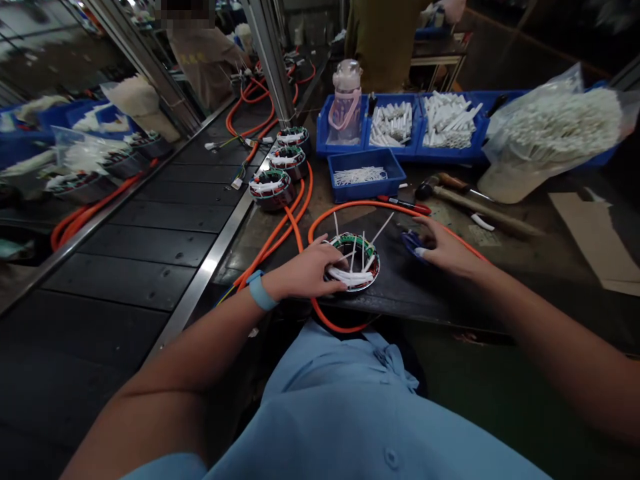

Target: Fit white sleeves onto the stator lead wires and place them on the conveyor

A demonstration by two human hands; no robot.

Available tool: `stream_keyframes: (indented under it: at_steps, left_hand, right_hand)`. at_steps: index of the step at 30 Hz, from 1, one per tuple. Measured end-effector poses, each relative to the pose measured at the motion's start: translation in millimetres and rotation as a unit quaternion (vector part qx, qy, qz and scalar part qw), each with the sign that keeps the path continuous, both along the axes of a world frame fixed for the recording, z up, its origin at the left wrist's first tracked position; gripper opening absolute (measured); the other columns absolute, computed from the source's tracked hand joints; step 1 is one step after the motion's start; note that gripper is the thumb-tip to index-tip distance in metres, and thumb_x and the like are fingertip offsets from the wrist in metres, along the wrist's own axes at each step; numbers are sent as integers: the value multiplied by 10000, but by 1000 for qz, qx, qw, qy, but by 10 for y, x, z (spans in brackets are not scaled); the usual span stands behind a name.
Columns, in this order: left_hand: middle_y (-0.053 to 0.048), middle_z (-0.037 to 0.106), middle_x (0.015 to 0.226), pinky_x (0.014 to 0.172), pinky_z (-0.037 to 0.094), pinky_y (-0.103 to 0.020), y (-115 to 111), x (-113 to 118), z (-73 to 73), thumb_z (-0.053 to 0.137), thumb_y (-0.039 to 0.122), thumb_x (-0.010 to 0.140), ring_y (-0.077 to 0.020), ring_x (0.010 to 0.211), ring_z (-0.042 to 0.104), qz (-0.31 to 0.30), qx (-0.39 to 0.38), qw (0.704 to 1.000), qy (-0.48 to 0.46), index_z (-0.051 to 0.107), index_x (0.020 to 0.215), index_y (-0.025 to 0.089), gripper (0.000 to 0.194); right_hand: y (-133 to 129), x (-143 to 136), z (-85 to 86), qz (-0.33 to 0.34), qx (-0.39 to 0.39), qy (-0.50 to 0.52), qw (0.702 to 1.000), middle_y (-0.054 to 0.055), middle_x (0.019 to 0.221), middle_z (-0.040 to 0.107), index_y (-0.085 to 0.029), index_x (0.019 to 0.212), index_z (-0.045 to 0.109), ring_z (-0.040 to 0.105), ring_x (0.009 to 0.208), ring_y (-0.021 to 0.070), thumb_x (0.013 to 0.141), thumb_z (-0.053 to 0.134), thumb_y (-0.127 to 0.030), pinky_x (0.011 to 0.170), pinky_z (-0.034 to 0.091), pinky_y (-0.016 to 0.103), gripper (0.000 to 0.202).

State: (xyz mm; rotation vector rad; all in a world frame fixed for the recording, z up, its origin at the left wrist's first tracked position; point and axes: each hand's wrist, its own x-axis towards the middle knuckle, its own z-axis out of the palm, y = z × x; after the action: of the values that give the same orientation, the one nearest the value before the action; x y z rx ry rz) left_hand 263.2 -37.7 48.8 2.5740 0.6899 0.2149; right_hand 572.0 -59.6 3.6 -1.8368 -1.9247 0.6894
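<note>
A ring-shaped motor stator [373,267] with green, red and white windings lies on the dark bench in front of me. Several thin white cable ties [383,228] stick up from it, and white sleeving [353,277] lies along its near side. My left hand [315,267] grips the stator's left rim, its fingertips reaching over the windings. To the right, my right hand [443,247] is closed around blue-handled pliers [411,241], just above the bench. White wrapping shows on that thumb. The jaws of the pliers are dark and hard to make out.
An orange cable [345,328] loops around the stator. Further stators [273,189] stand by the conveyor's metal edge [220,247]. Behind are a blue tray of ties [367,177], blue bins of white sleeves [447,120], a bottle [346,100], a hammer [485,210] and a bagged tub [550,133].
</note>
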Motion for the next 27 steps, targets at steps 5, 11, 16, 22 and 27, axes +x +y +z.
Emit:
stream_keyframes:
  at_steps: [5, 11, 16, 22, 27]
  left_hand:
    - [-34, 671, 893, 1063, 195, -533, -61, 297, 48, 574, 417, 842, -210, 934, 591, 76, 46, 996, -15, 665, 933, 190, 262]
    - [-15, 709, 799, 846, 425, -310, 137, 490, -66, 703, 226, 738, -146, 790, 628, 130, -68, 973, -178, 699, 763, 175, 57]
    - [-9, 707, 755, 828, 425, -298, 103, 448, -80, 729, 215, 713, -145, 783, 626, 105, -58, 965, -232, 701, 718, 179, 46]
    - [-25, 692, 742, 815, 446, -309, 43, 388, -92, 728, 217, 706, -159, 788, 615, 146, -58, 953, -260, 687, 708, 164, 67]
    - [-30, 684, 796, 773, 462, -262, 104, 400, 60, 669, 220, 753, -130, 751, 613, 194, -73, 934, -291, 678, 938, 130, 206]
  right_hand:
    - [-555, 160, 248, 115, 55, -72, 989, 78, 979, 652, -213, 1144, 554, 629, 813, 210, 832, 501, -363, 679, 479, 306, 350]
    - [-633, -113, 540, 268, 51, -349, 896, 56, 840, 620, -205, 1141, 550, 596, 718, 187, 852, 398, -175, 551, 334, 265, 329]
    - [-398, -285, 592, 321, 52, -377, 867, 55, 781, 600, -187, 1014, 570, 551, 648, 159, 834, 445, -186, 540, 250, 250, 219]
    - [-546, -225, 410, 300, 38, -368, 879, 71, 841, 629, -165, 1046, 563, 581, 685, 175, 851, 428, -188, 560, 280, 265, 238]
    - [-671, -99, 211, 166, 37, -377, 911, 80, 961, 635, -182, 1163, 513, 600, 800, 203, 908, 331, -214, 553, 294, 271, 315]
